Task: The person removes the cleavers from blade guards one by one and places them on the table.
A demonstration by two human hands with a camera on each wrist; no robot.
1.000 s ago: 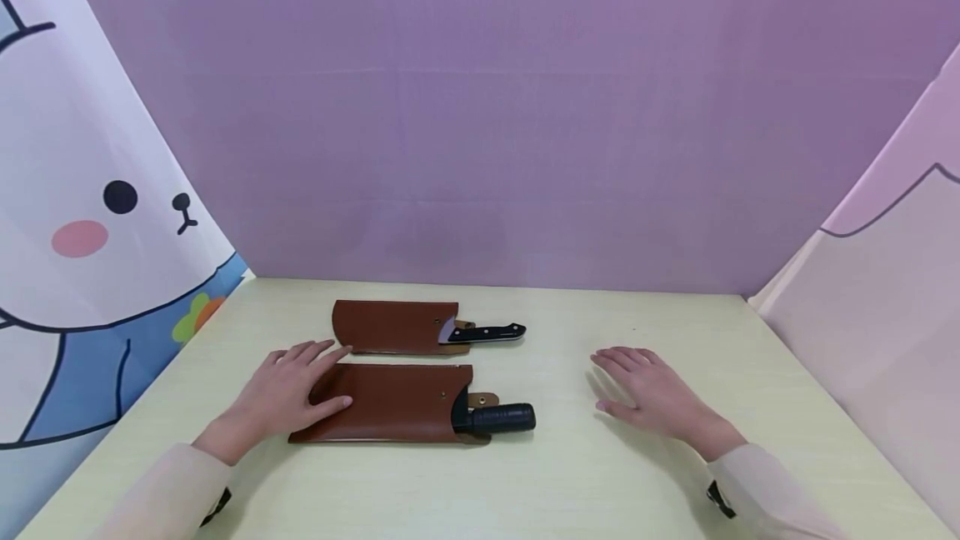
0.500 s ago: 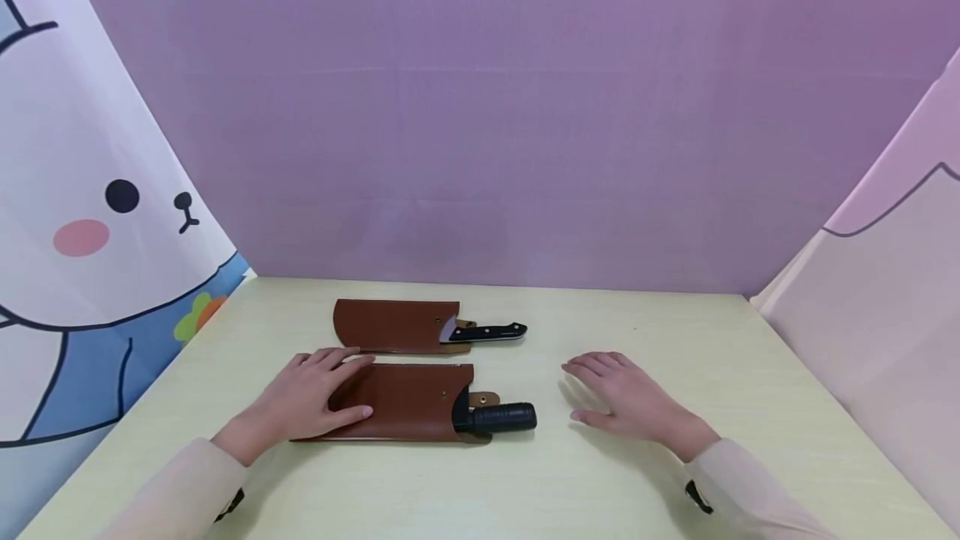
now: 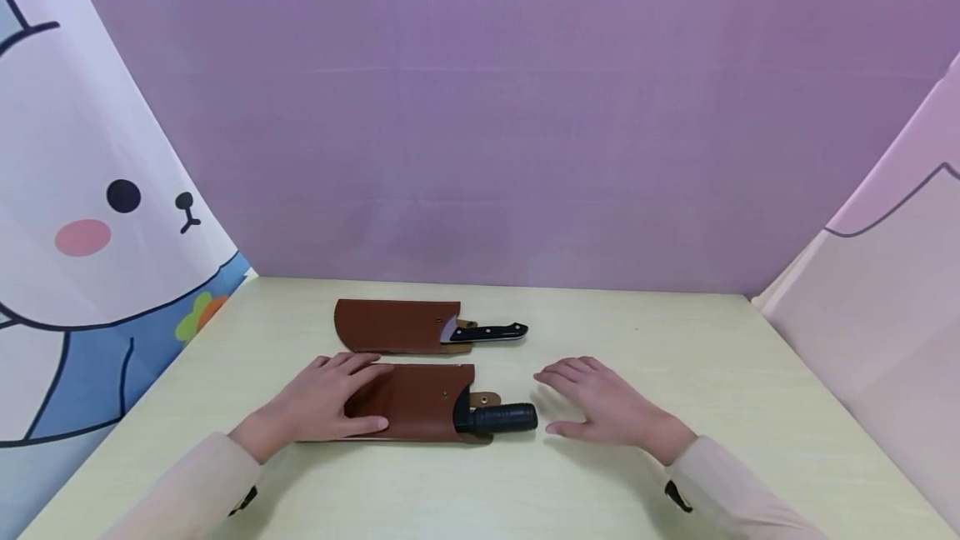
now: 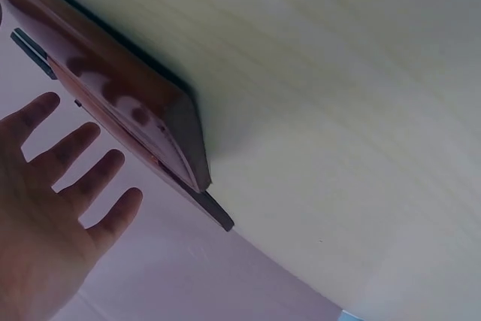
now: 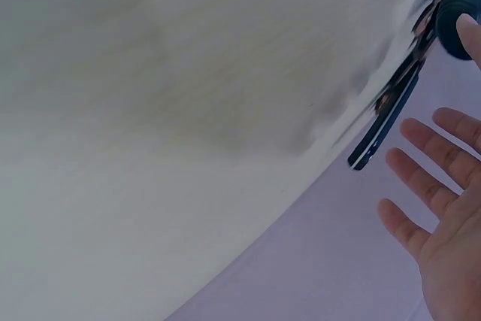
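Two brown leather sheaths lie one behind the other on the table. From the near sheath (image 3: 423, 407) a thick black round handle (image 3: 504, 417) sticks out to the right; what it belongs to is hidden inside. The far sheath (image 3: 390, 326) holds a knife with a black riveted handle (image 3: 491, 332). My left hand (image 3: 322, 398) hovers over the left part of the near sheath, fingers spread; the left wrist view shows a gap between its fingers and the leather (image 4: 128, 73). Just right of the thick handle's end is my right hand (image 3: 607, 407), palm down, holding nothing.
The pale wooden table (image 3: 420, 490) meets a purple cloth backdrop (image 3: 480, 123) at its back edge. A cartoon-printed panel (image 3: 90, 290) stands along the left side, and another pale printed panel (image 3: 877, 315) along the right. Each sheath has a small tan snap strap (image 3: 486, 399).
My right hand has moved left, closer to the thick black handle. My left hand has slid rightward over the near sheath. Both sheaths stay in place.
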